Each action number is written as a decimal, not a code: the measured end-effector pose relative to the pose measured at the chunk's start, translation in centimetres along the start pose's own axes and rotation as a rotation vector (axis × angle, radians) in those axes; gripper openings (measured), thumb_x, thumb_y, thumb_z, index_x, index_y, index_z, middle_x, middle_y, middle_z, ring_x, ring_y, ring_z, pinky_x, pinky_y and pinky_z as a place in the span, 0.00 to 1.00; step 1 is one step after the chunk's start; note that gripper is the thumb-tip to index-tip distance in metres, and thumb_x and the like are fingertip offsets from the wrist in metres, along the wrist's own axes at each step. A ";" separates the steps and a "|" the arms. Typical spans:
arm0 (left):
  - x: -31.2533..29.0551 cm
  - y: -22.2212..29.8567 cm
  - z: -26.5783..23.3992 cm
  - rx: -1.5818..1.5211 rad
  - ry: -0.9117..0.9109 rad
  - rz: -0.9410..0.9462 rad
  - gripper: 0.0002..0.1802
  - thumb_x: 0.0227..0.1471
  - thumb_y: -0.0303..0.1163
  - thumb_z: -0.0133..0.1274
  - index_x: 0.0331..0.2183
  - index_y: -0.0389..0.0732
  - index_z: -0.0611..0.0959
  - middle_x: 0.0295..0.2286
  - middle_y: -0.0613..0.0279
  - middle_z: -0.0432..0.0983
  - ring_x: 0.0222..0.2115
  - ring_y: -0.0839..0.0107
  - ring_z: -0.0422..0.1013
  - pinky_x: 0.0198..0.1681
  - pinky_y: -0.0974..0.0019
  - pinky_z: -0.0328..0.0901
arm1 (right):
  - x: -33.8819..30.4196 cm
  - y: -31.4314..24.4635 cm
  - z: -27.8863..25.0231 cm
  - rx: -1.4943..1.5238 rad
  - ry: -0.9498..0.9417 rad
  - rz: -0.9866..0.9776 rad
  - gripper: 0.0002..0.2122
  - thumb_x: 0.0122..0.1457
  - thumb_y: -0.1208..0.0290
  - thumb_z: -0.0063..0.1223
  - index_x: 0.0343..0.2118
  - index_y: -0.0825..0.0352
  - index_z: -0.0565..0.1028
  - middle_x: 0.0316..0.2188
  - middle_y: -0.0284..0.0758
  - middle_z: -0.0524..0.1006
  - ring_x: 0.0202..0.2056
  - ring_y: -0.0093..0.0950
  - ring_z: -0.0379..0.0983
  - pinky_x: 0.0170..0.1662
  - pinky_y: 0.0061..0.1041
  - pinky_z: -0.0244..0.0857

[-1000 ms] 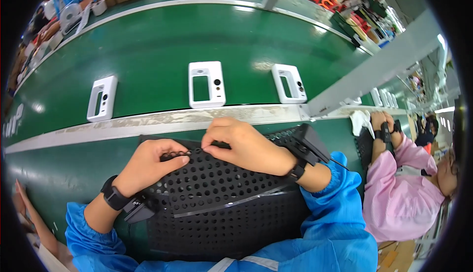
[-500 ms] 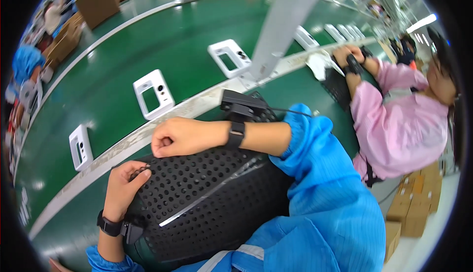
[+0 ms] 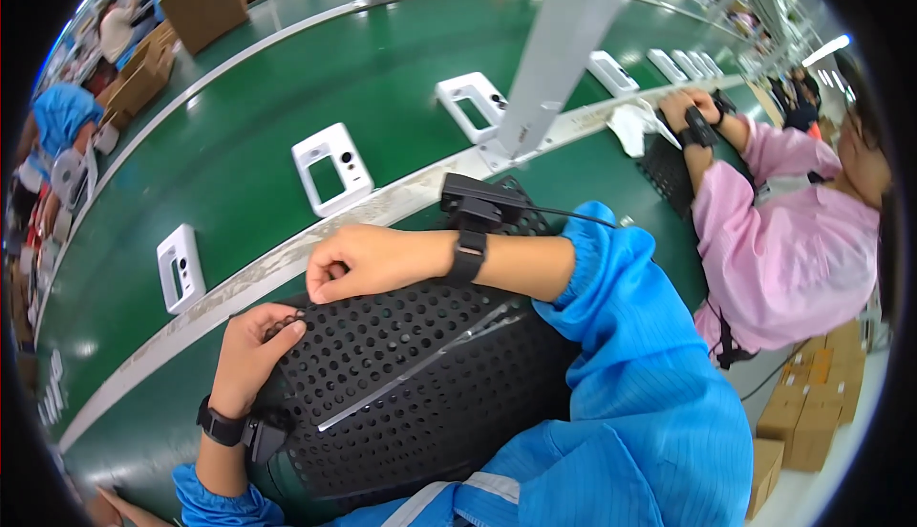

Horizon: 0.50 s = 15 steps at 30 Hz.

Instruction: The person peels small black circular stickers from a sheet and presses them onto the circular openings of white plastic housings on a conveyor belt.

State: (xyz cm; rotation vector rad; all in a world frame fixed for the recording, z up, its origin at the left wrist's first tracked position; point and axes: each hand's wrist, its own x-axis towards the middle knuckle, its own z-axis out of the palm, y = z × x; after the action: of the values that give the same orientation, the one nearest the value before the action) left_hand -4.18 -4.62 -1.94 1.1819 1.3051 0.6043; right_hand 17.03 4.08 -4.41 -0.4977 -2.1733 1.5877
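In front of me lies a black perforated sheet [image 3: 420, 431] with rows of round holes. A thin clear strip [image 3: 411, 374] rests slantwise across it. My left hand [image 3: 256, 350] is closed at the sheet's far left edge, thumb and fingers pinched together; whatever sits between them is too small or hidden to name. Just beside it, my right hand [image 3: 373, 261] is curled over the sheet's far edge with its fingertips pressed together, and its contents are hidden. Both wrists wear black straps with a small black device.
Beyond a pale rail, white plastic frames [image 3: 332, 170] stand spaced along the green belt [image 3: 258, 97]. A grey post [image 3: 564, 49] rises from the rail. At right, a co-worker in pink [image 3: 783, 231] works beside a white cloth [image 3: 638, 129]. Cardboard boxes [image 3: 802, 412] are stacked at lower right.
The white frames, the post and the co-worker appear shifted slightly right in the picture. Both my hands keep nearly the same closed pose at the sheet's edge.
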 end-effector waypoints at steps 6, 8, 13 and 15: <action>-0.5 0.1 -0.4 0.073 0.000 0.042 0.08 0.46 0.26 0.54 0.32 0.33 0.77 0.27 0.67 0.74 0.27 0.83 0.67 0.33 0.78 0.62 | -0.1 -0.6 0.8 -0.085 0.043 0.006 0.07 0.48 0.69 0.54 0.24 0.68 0.75 0.17 0.29 0.72 0.20 0.18 0.66 0.24 0.19 0.60; -0.8 0.1 -0.5 0.106 -0.023 0.021 0.09 0.46 0.27 0.54 0.32 0.33 0.77 0.26 0.67 0.74 0.27 0.83 0.68 0.33 0.78 0.63 | 0.0 -1.2 1.0 -0.085 0.030 0.037 0.07 0.48 0.70 0.54 0.24 0.68 0.75 0.17 0.29 0.72 0.19 0.18 0.65 0.24 0.19 0.60; -1.6 -0.1 -0.5 0.092 -0.001 0.044 0.10 0.45 0.28 0.55 0.32 0.33 0.78 0.26 0.67 0.74 0.27 0.83 0.68 0.32 0.77 0.63 | -0.2 -1.6 1.6 0.069 0.056 0.166 0.06 0.52 0.71 0.52 0.28 0.68 0.74 0.24 0.29 0.73 0.25 0.16 0.66 0.29 0.17 0.61; -1.6 -0.1 -0.8 0.104 -0.010 0.077 0.10 0.46 0.28 0.55 0.32 0.33 0.78 0.27 0.67 0.74 0.27 0.83 0.68 0.33 0.77 0.63 | 0.0 -1.1 1.5 0.207 0.051 0.166 0.05 0.55 0.73 0.49 0.32 0.68 0.73 0.29 0.28 0.72 0.31 0.15 0.66 0.35 0.16 0.61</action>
State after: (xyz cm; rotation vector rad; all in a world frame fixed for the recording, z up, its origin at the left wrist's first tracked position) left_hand -5.30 -5.82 -1.27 1.3239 1.3003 0.5904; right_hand 16.22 2.46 -3.75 -0.6586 -1.9458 1.8418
